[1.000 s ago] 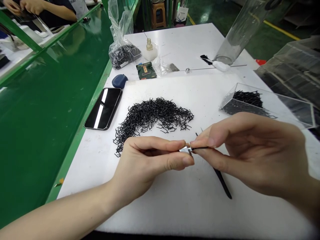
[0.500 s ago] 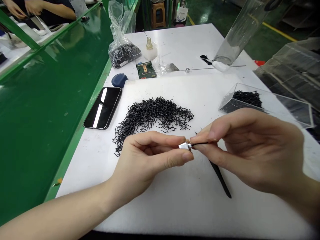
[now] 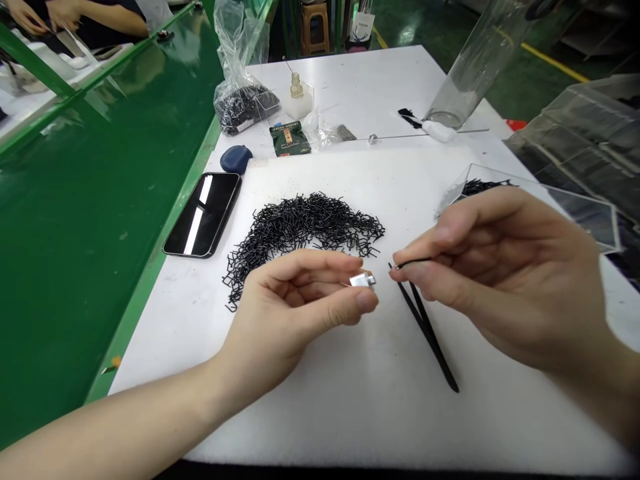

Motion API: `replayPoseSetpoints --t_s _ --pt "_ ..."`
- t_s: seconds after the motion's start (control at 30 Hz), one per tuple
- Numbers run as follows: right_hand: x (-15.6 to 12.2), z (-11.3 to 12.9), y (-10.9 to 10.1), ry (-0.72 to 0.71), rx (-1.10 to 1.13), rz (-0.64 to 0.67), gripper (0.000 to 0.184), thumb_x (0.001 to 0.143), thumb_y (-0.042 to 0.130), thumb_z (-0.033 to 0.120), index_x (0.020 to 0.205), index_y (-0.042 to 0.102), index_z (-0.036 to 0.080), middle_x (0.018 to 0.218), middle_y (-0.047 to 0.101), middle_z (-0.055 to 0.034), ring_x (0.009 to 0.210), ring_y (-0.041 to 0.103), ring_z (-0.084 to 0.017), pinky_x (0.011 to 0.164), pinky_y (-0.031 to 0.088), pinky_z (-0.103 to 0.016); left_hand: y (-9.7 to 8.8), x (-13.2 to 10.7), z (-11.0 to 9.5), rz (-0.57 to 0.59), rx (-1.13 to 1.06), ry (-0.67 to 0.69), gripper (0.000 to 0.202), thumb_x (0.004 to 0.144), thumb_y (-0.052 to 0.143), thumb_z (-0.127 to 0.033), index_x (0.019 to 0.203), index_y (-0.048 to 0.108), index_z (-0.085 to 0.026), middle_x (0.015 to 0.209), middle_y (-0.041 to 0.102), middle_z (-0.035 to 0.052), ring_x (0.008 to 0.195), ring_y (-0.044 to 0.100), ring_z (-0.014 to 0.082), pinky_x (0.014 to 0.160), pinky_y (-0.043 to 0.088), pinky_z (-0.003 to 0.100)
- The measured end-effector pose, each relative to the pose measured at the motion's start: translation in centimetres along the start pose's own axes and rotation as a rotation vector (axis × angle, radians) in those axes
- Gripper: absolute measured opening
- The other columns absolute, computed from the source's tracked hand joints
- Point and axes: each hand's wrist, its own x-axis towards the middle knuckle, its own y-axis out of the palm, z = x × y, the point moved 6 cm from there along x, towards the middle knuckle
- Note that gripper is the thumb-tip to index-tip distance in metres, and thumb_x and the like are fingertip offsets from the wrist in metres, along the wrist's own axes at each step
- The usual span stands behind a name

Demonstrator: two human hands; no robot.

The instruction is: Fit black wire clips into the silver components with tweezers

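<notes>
My left hand [image 3: 295, 307] pinches a small silver metal piece [image 3: 363, 281] between thumb and forefinger, just above the white foam mat [image 3: 350, 407]. A short gap to its right, my right hand [image 3: 505, 280] pinches a thin black wire clip [image 3: 413, 263] by one end. Black tweezers [image 3: 425, 327] lie on the mat under my right hand. A curved heap of black wire clips [image 3: 305, 230] lies on the mat just beyond both hands.
A black phone [image 3: 203, 213] lies at the mat's left edge beside the green conveyor [image 3: 75, 220]. A clear tray [image 3: 590, 213] with black clips stands right. Behind: a bag of clips [image 3: 240, 100], a small bottle [image 3: 297, 97], a clear tube [image 3: 475, 67]. Another person's hands [image 3: 45, 13] work far left.
My hands have drawn apart: the black clip in my right hand has come away from the silver piece in my left hand. My right hand has risen slightly.
</notes>
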Motion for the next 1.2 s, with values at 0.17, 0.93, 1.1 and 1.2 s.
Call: replayPoseSetpoints --t_s 0.17,0.93,1.1,1.2 --pt "0.4 -1.7 -0.8 0.159 0.113 -0.042 0.035 0.093 0.101 0.009 0.105 0.085 0.037 0.09 0.09 0.0054 0.084 0.092 -0.019 0.061 0.071 -0.023 0.4 -0.6 -1.2 0.041 0.292 0.221 0.028 0.092 0.101 -0.011 0.104 0.1 -0.036 0.1 0.096 -0.0022 0.085 0.085 0.0135 0.072 0.067 0.019" --pt "0.4 -2.8 -0.2 0.208 0.186 0.025 0.031 0.096 0.1 0.014 0.113 0.087 0.037 0.093 0.093 0.0043 0.089 0.093 -0.02 0.068 0.075 -0.024 1.4 -4.1 -2.3 0.137 0.935 0.758 0.064 0.109 0.08 -0.019 0.171 0.072 -0.035 0.128 0.063 0.0078 0.114 0.064 0.0271 0.102 0.064 0.045" --pt "0.4 -2.6 -0.3 0.193 0.135 0.029 0.029 0.096 0.102 0.017 0.111 0.088 0.036 0.093 0.093 0.0039 0.088 0.094 -0.02 0.071 0.076 -0.024 1.5 -4.1 -2.1 0.151 0.947 0.705 0.066 0.107 0.081 -0.015 0.169 0.075 -0.033 0.131 0.068 0.0089 0.115 0.068 0.0271 0.104 0.065 0.047" --pt "0.6 -2.1 -0.3 0.161 0.09 0.025 0.026 0.093 0.104 0.018 0.104 0.087 0.034 0.09 0.092 0.0028 0.083 0.093 -0.021 0.068 0.075 -0.025 1.7 -3.9 -2.3 0.167 0.933 0.728 0.068 0.106 0.073 -0.007 0.169 0.076 -0.034 0.123 0.068 0.0085 0.111 0.071 0.0264 0.096 0.068 0.045"
